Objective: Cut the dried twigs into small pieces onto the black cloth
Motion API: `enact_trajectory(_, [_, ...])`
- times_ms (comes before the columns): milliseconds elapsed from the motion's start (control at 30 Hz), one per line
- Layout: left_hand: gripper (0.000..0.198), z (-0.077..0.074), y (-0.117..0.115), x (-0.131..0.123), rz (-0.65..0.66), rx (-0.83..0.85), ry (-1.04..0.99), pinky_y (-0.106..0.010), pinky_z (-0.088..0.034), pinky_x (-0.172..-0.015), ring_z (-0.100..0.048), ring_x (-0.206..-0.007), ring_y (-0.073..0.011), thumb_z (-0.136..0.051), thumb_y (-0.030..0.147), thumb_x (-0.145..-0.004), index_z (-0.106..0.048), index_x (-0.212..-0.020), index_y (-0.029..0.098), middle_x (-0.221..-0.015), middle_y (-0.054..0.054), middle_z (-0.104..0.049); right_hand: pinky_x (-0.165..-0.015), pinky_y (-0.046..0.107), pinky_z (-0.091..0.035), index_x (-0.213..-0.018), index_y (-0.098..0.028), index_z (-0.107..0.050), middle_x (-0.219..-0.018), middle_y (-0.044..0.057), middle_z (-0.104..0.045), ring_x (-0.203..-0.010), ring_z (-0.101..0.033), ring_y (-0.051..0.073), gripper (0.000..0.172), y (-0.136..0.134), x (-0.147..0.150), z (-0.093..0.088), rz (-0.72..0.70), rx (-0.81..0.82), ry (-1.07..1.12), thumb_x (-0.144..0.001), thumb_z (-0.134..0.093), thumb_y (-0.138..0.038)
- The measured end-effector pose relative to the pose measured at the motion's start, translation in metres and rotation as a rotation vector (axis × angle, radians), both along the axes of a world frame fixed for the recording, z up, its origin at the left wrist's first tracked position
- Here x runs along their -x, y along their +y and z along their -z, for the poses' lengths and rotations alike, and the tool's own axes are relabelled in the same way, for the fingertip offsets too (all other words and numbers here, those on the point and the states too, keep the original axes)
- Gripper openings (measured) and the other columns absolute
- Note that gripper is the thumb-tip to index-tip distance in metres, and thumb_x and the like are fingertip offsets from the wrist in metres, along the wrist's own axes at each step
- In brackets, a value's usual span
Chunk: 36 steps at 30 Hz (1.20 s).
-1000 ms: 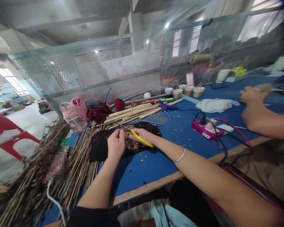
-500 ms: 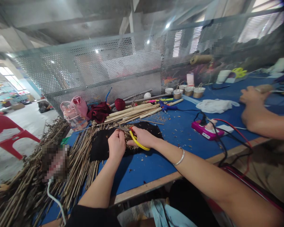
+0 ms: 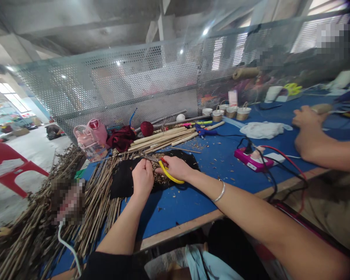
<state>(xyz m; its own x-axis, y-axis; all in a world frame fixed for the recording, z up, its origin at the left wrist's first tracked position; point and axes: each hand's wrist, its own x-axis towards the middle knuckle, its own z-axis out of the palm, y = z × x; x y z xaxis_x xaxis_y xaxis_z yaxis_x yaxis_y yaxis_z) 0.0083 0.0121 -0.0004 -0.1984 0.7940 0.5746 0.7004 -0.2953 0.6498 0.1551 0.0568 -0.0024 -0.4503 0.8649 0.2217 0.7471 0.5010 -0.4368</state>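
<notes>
My right hand (image 3: 175, 168) is closed around yellow-handled scissors (image 3: 172, 177), whose blades point left past my left hand. Close beside the blades, my left hand (image 3: 142, 177) is closed, its fingers curled; what it pinches is too small or hidden to make out. Both hands are over a black cloth (image 3: 121, 181) strewn with small cut plant pieces (image 3: 161, 177). A large bundle of thin dry stalks (image 3: 95, 198) lies just left of the cloth.
Peeled pale sticks (image 3: 163, 138) lie behind the cloth, near a blue glue gun (image 3: 205, 131). A magenta power strip (image 3: 253, 160) with cables sits to the right. Farther right, a co-worker's hand (image 3: 307, 118) holds a brownish object. A perforated metal panel (image 3: 128, 85) stands at the back.
The whole view has shifted slightly. My hands and the scissors keep nearly the same pose, with the blades at the left hand's fingers.
</notes>
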Motion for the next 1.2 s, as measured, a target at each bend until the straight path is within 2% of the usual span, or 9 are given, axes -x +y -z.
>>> enact_trajectory(167, [0.027,0.0,0.001,-0.001,0.003,-0.007,-0.033,-0.022,-0.028,-0.055,-0.041,-0.055,-0.0115,-0.036,0.027,-0.085,-0.045,-0.061,0.019,-0.057,0.002,-0.048,-0.049,0.02,-0.027,-0.075,-0.017,-0.056,-0.066,0.001,-0.057,-0.055,-0.047,0.011,0.047,0.005,0.001,0.008,-0.045,0.012,0.088,-0.072,-0.049,-0.064])
enact_trajectory(300, [0.025,0.001,0.003,0.0,0.038,0.016,-0.216,-0.023,-0.032,-0.057,-0.047,-0.058,-0.0134,-0.038,0.029,-0.084,-0.05,-0.065,0.019,-0.061,0.0,-0.053,-0.051,0.019,-0.029,-0.07,-0.016,-0.056,-0.063,-0.001,-0.055,-0.055,-0.045,0.01,0.049,0.009,0.003,0.013,-0.123,0.093,0.134,-0.074,-0.047,-0.064])
enact_trajectory(400, [0.023,0.001,0.005,0.001,0.028,0.031,-0.321,-0.023,-0.034,-0.057,-0.048,-0.058,-0.0141,-0.04,0.03,-0.082,-0.053,-0.065,0.019,-0.059,-0.001,-0.053,-0.051,0.02,-0.029,-0.073,-0.016,-0.055,-0.066,0.0,-0.056,-0.057,-0.046,0.011,0.05,0.01,0.002,0.011,-0.099,0.077,0.091,-0.073,-0.047,-0.065])
enact_trajectory(533, [0.025,0.001,0.005,0.002,0.003,0.05,-0.226,-0.024,-0.033,-0.056,-0.047,-0.057,-0.0135,-0.037,0.028,-0.083,-0.052,-0.066,0.019,-0.059,0.0,-0.052,-0.054,0.022,-0.03,-0.087,-0.018,-0.054,-0.074,0.003,-0.059,-0.063,-0.051,0.015,0.053,0.006,0.0,0.008,-0.076,-0.023,0.005,-0.067,-0.052,-0.067])
enact_trajectory(633, [0.025,0.0,0.004,0.002,-0.004,0.062,-0.148,-0.024,-0.034,-0.059,-0.049,-0.062,-0.0137,-0.035,0.027,-0.084,-0.052,-0.067,0.018,-0.064,-0.001,-0.056,-0.056,0.023,-0.032,-0.096,-0.019,-0.05,-0.08,0.005,-0.061,-0.069,-0.056,0.018,0.057,0.003,0.0,0.006,-0.092,-0.026,-0.006,-0.065,-0.055,-0.067])
enact_trajectory(867, [0.025,-0.002,0.002,-0.002,0.028,0.075,-0.089,-0.024,-0.038,-0.066,-0.054,-0.071,-0.0153,-0.033,0.024,-0.085,-0.055,-0.075,0.017,-0.075,-0.003,-0.061,-0.062,0.025,-0.036,-0.098,-0.019,-0.046,-0.092,0.008,-0.061,-0.08,-0.058,0.021,0.058,0.0,0.002,0.007,-0.113,-0.039,0.072,-0.063,-0.061,-0.063])
enact_trajectory(1200, [0.027,-0.004,-0.001,-0.003,-0.003,0.003,0.006,-0.023,-0.037,-0.063,-0.052,-0.067,-0.0144,-0.03,0.024,-0.087,-0.053,-0.074,0.017,-0.07,-0.003,-0.058,-0.052,0.022,-0.027,-0.089,-0.018,-0.047,-0.073,0.002,-0.059,-0.06,-0.052,0.014,0.054,0.001,0.008,0.016,-0.078,-0.089,0.086,-0.067,-0.054,-0.067])
